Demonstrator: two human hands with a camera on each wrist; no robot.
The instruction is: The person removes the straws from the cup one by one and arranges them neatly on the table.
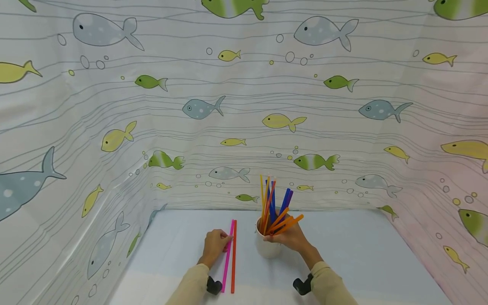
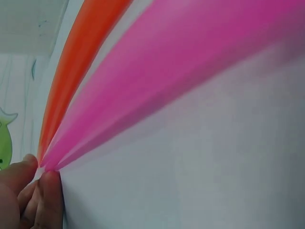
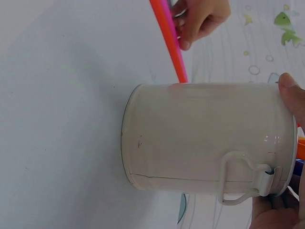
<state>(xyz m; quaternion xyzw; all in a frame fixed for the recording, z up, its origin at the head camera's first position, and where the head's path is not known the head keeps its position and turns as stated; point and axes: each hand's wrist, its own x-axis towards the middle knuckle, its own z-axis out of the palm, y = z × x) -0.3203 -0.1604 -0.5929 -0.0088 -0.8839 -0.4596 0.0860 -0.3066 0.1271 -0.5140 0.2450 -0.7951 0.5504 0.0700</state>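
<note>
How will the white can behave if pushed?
The white can is likely rigid: no buckling shows where the right hand grips it. It could tip if pushed high, being tall, with sticks leaning past its rim. On its side, it might roll until the handle catches, since its body is cylindrical.

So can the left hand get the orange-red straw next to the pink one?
Probably yes: the orange-red straw lies just beside the pink straw that the left hand pinches, and only that thin one is between.

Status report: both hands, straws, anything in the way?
Left hand pinches pink straw. Right hand grips pale canister near its rim, more straws inside. Orange-red straw lies between pink straw and canister.
</note>
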